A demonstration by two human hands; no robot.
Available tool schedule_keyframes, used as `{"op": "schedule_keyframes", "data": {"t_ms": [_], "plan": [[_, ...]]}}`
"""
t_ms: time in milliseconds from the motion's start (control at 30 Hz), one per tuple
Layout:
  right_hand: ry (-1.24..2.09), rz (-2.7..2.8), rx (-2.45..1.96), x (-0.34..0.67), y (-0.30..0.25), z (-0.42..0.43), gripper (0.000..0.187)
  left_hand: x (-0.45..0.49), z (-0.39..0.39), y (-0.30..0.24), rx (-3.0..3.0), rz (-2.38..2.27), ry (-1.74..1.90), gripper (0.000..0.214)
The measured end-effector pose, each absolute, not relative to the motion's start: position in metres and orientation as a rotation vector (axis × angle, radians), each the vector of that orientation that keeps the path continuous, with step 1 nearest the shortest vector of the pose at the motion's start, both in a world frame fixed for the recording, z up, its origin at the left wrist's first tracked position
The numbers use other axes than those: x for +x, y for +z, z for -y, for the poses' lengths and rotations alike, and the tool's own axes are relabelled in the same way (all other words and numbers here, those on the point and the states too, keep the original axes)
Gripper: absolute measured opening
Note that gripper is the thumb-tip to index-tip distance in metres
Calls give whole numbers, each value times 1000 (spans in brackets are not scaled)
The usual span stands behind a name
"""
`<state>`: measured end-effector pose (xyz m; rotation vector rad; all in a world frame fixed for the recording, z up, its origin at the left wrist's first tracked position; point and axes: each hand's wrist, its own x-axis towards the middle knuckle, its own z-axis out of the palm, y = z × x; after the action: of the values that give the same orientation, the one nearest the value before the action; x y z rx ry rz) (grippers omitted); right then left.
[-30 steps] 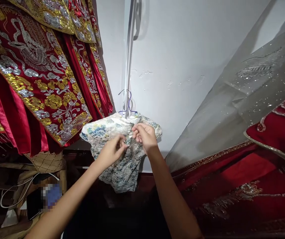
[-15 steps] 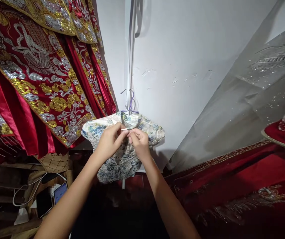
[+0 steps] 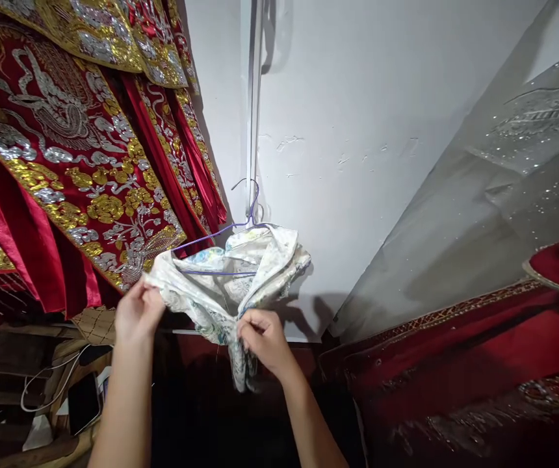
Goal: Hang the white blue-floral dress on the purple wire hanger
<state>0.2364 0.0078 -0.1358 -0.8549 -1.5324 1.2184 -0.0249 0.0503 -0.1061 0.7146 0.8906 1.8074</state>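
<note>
A floral blouse (image 3: 201,312) in white, blue and yellow hangs partly on a thin purple hanger (image 3: 214,234). Its front lies pulled apart, so the pale inside and the hanger's lower bar show. On the left, my left hand (image 3: 138,309) pinches the blouse's edge near the shoulder and stretches it away from the hanger's arm, which is bare there. My right hand (image 3: 262,331) is closed on bunched cloth at the lower middle. The right side of the blouse still covers the hanger's other arm.
Red garments with gold and silver embroidery (image 3: 104,156) hang at the left. A metal pole (image 3: 254,97) stands against the white wall (image 3: 348,84). Sheer sparkly fabric (image 3: 504,195) and red cloth (image 3: 455,364) are at the right. A dark phone (image 3: 84,403) and white cable lie lower left.
My hands have moved apart from the collar, the left one outward and down, the right one down. The blouse's front is now open, and its left shoulder is off the hanger.
</note>
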Motion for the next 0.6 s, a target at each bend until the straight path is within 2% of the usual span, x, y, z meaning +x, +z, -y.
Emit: {"op": "schedule_keyframes", "data": {"t_ms": [133, 300, 433, 533, 600], "plan": [[1376, 1436, -940, 250, -150, 4, 22, 19, -32, -161, 1060, -1167, 1521, 31], [1380, 1547, -1246, 295, -169, -1, 34, 60, -17, -148, 1532, -1256, 1136, 29], [1106, 1409, -1301, 300, -159, -5, 45, 95, -8, -119, 1628, -1099, 1166, 31], [1347, 1374, -1037, 286, -142, -2, 52, 124, -2, -106, 1659, -979, 1268, 26], [1556, 1401, -876, 279, -131, 0, 49, 131, -2, -102, 1676, -962, 1426, 22]]}}
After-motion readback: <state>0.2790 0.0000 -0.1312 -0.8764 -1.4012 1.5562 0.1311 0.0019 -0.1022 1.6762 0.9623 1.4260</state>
